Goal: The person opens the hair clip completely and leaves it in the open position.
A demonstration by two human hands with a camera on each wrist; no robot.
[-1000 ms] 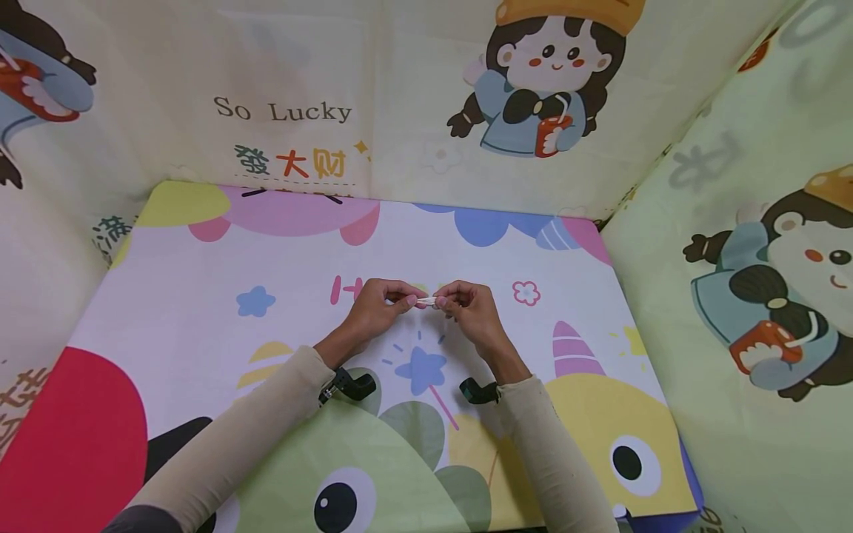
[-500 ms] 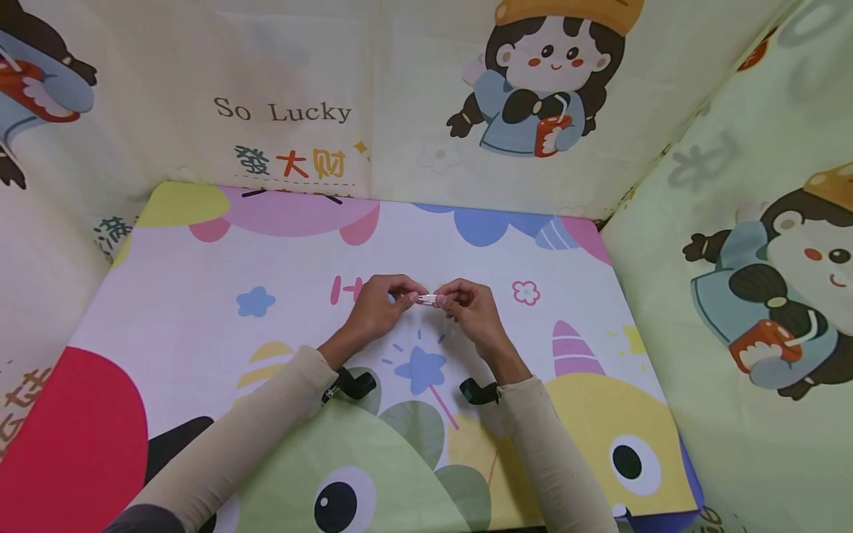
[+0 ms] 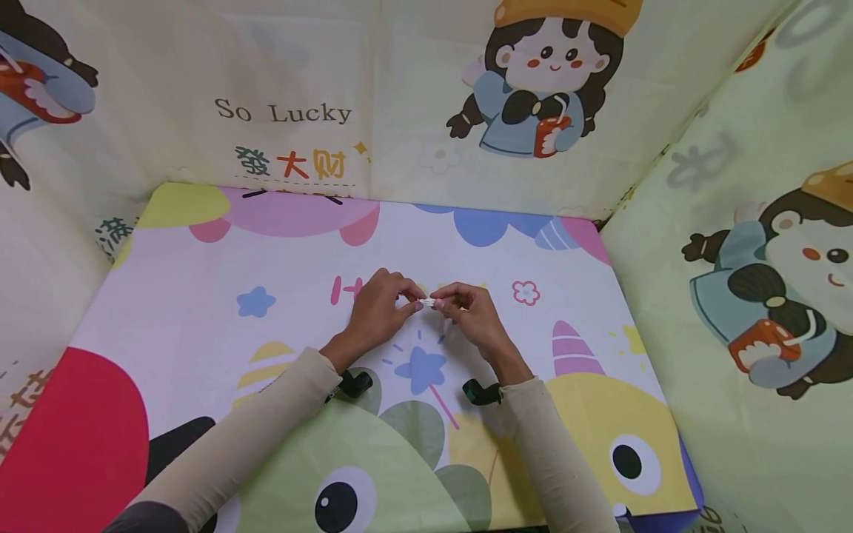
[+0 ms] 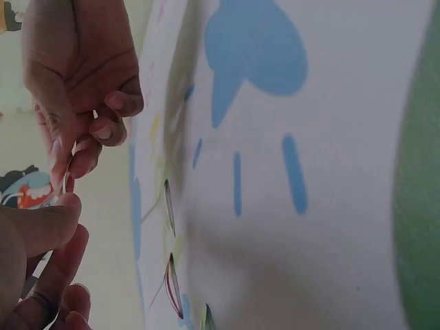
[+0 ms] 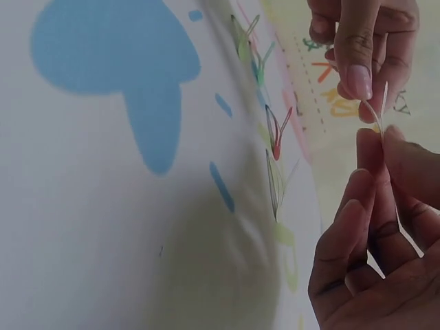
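A small white snap hair clip [image 3: 427, 302] is held between both hands above the table; in the right wrist view its thin prongs [image 5: 383, 103] stand apart. My left hand [image 3: 378, 305] pinches its left end between thumb and index finger. The right hand [image 3: 472, 309] pinches the other end, its remaining fingers curled loosely. Beyond the hands lie several similar clips with spread prongs, among them a red clip [image 5: 277, 143], a dark clip [image 5: 272, 192] and a green clip [image 4: 207, 319]. In the head view the hands largely hide them.
A printed cloth [image 3: 200, 296] with cartoon shapes covers the table. Patterned fabric walls [image 3: 400, 89] rise at the back and both sides. A black wrist camera [image 3: 481, 392] sits by the right cuff, another wrist camera [image 3: 355, 383] by the left.
The left hand has turned and its knuckles have risen slightly while it keeps pinching the clip. The right hand has barely moved, and the clip stays in nearly the same place.
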